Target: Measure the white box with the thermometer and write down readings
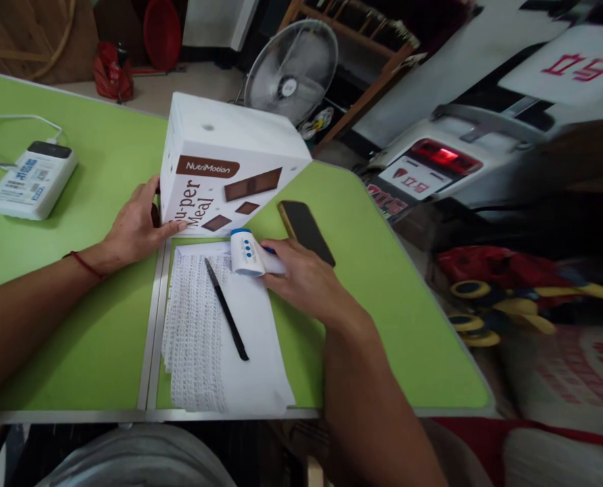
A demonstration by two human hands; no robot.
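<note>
A white carton [220,169] printed "NutriMotion" stands on the green table. My left hand [136,226] grips its lower left corner, with the thumb on the printed face and the other fingers at the side, partly hidden. My right hand [306,277] is closed around the handle of a white and blue infrared thermometer [248,253], just in front of the carton's lower edge. Beneath the thermometer lie printed paper sheets [194,338] and a plain white sheet [258,365]. A black pen [227,311] rests across them at a slant.
A dark phone [307,231] lies right of the carton, beyond my right hand. At the left is a white device [34,179] with a cable [19,117]. A metal seam [153,325] crosses the green table [78,325]. A fan [291,74] and a scooter [433,162] stand beyond it.
</note>
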